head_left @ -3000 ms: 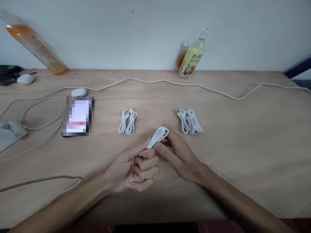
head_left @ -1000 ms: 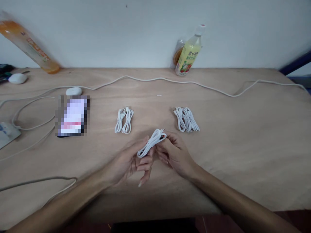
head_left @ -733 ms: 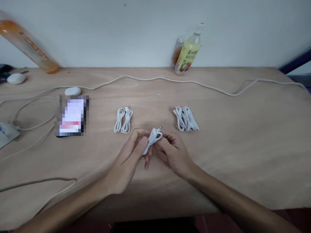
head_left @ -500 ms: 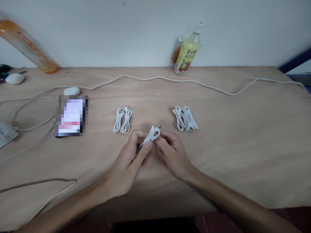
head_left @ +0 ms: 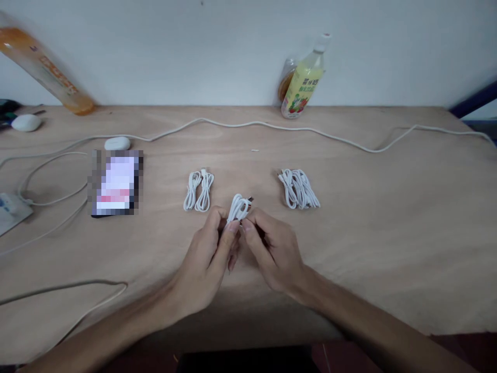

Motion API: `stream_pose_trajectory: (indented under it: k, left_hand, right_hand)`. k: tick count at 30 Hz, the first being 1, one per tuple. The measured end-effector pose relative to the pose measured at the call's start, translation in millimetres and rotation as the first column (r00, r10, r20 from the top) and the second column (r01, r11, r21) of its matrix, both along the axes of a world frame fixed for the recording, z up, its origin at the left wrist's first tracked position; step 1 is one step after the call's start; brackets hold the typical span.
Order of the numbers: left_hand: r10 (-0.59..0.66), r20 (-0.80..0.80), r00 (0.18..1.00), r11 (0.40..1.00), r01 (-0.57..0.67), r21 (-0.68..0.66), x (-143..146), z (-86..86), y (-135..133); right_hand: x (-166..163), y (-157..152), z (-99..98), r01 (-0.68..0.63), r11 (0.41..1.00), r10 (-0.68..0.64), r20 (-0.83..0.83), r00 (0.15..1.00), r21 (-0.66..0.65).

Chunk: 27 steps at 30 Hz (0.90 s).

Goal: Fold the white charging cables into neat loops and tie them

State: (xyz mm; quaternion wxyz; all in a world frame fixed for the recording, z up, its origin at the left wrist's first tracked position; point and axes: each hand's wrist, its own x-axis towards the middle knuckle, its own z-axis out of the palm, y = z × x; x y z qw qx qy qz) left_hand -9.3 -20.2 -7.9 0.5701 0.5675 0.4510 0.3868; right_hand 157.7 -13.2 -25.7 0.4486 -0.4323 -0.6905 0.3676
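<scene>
A coiled white cable (head_left: 236, 208) is held up between both hands, its dark metal plug poking out at the upper right. My left hand (head_left: 207, 251) pinches the coil from the left with thumb and fingers. My right hand (head_left: 274, 246) has thumb and forefinger closed on the coil's lower right side; the fingertips partly hide what they grip. Beyond my left hand lie two coiled white cables (head_left: 198, 190) side by side. A group of several coiled white cables (head_left: 298, 189) rests beyond my right hand.
On the wooden table (head_left: 388, 233), a blurred-out phone (head_left: 116, 184) lies left, with a white case (head_left: 117, 143) behind it. A long white cord (head_left: 256, 123) crosses the back. A yellow drink bottle (head_left: 305, 83) and an orange bottle (head_left: 50, 72) stand by the wall. A power strip (head_left: 13, 212) sits far left.
The coil has turned more upright between my hands, and its plug has shifted slightly left and up. My right thumb and fingers have moved lower on the coil. The view shifted slightly.
</scene>
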Motion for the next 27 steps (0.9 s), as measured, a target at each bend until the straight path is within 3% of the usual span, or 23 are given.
stream_pose_trajectory:
  k: [4, 8, 13, 19, 22, 27]
  left_hand:
    - [0.0, -0.014, 1.0, 1.0, -0.001, -0.028, 0.8, 3.0, -0.6]
    - [0.0, 0.011, 1.0, 0.999, 0.001, -0.042, 1.2, 3.6, 0.4]
    - [-0.015, 0.023, 1.0, 0.998, 0.016, -0.062, 0.2, 2.0, 3.4]
    - [-0.014, 0.013, 1.0, 0.999, 0.015, -0.05, -0.1, 0.0, 5.5]
    - [-0.006, 0.019, 1.0, 0.999, 0.006, -0.039, -0.3, -1.2, 4.6]
    - [-0.014, 0.033, 0.999, 1.0, 0.015, -0.016, -0.2, -2.7, 3.1]
  right_hand:
    - [5.0, 7.3, -1.0, -0.025, 0.957, -0.037, 0.208, 0.977, 0.289]
    - [8.7, 12.9, -1.9, -0.07, 0.914, -0.072, 0.328, 0.942, 0.4]
    - [12.9, 16.0, -3.8, -0.133, 0.8, -0.205, 0.476, 0.855, 0.585]
    - [15.9, 18.0, -5.1, -0.188, 0.707, -0.319, 0.546, 0.775, 0.681]
    - [14.1, 15.6, -4.7, -0.148, 0.729, -0.311, 0.516, 0.798, 0.669]
    - [8.2, 7.7, -2.1, 0.007, 0.851, -0.206, 0.322, 0.924, 0.525]
